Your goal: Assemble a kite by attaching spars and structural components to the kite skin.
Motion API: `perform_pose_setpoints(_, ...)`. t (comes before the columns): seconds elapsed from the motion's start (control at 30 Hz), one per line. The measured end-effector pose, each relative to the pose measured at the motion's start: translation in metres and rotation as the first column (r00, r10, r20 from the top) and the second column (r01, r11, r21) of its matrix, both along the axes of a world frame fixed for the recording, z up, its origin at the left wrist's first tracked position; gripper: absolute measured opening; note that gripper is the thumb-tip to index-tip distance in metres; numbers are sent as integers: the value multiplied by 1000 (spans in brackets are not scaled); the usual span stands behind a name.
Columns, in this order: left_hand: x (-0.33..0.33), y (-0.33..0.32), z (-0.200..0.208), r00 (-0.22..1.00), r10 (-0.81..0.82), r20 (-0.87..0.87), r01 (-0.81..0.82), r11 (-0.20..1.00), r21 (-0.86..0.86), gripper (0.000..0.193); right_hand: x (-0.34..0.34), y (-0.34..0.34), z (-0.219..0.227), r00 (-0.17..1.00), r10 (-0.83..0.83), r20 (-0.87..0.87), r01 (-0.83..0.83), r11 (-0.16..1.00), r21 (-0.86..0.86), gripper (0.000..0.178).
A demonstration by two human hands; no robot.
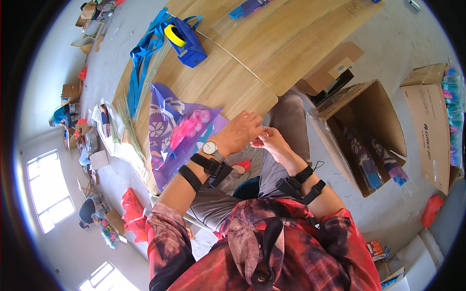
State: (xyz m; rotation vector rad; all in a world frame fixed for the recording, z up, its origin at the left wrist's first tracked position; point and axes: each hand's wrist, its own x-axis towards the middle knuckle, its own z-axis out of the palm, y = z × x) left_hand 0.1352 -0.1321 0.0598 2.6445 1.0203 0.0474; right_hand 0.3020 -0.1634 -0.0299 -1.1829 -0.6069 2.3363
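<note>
Just beyond my lap, at the table's front edge, my left hand (244, 130) and my right hand (273, 144) meet with fingertips pinched together. Whatever lies between the fingers is too small to make out. Beside my left wrist, which wears a watch (209, 148), a purple patterned plastic bag (162, 140) lies on the table. A bright pink item (187, 128) shows on or in the bag; I cannot tell which. Farther back stands a blue tape dispenser (192, 55) with a yellow roll of tape (174, 36).
Blue straps (141, 63) trail over the left side of the wooden table (233, 77). Another purple package (250, 7) lies at the far edge. To the right, an open cardboard box (340, 140) holds purple packages (361, 157); another carton (427, 136) stands beyond. Other people (92, 211) sit at left.
</note>
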Motion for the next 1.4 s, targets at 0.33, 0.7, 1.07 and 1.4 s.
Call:
perform_pose_setpoints(0.33, -16, -9, -4, 997, 63, -32, -65, 996, -65, 15, -3, -2, -14, 998, 43, 53, -47, 997, 67, 28)
perform_pose_setpoints(0.7, -22, -35, -10, 924, 307, 227, -279, 949, -145, 29, -4, -2, -10, 999, 24, 37, -26, 998, 60, 25)
perform_pose_setpoints(1.07, -17, -15, -5, 983, 158, 93, -144, 979, -141, 19, -6, -5, -10, 999, -35, 27, 33, 997, 72, 24)
perform_pose_setpoints(1.4, -9, -3, -4, 999, 16, 33, -12, 993, -115, 12, -4, -4, -8, 999, -36, 24, 34, 996, 83, 23)
